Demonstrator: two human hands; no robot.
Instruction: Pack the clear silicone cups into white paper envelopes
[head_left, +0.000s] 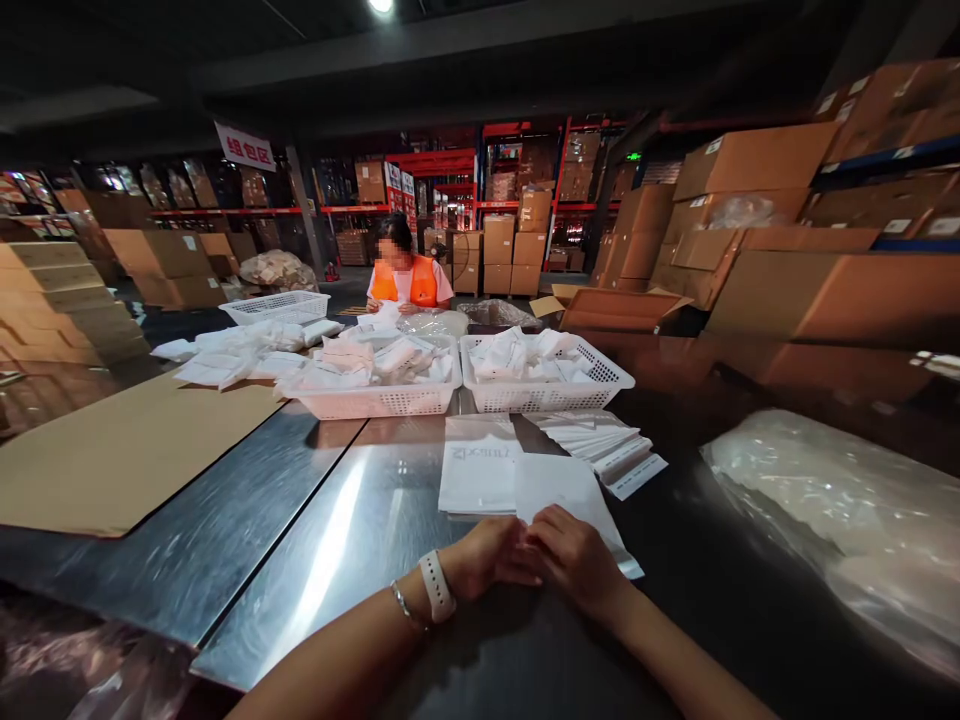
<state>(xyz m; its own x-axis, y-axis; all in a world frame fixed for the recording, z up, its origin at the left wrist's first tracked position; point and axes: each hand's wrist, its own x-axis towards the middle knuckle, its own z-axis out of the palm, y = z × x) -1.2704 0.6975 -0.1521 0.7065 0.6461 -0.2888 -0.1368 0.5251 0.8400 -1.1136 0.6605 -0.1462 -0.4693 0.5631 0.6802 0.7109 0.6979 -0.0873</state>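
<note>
Both my hands are together at the near corner of a white packing bag (566, 490), which tilts up off the table. My left hand (495, 555), with a white watch band and a bracelet at the wrist, has its fingers closed at the bag's edge. The fingers of my right hand (574, 555) pinch the same edge; the exact grip is partly hidden. Just beyond lies a stack of flat white bags with grey print (476, 465). To its right, more flat bags are fanned out (607, 445).
Two white perforated baskets (382, 403) (547, 395) hold filled white packets. Loose packets (225, 355) lie left, near a brown cardboard sheet (135, 450). A large clear plastic bag (840, 520) rests at right. Across the metal table sits a person in an orange vest (425, 283).
</note>
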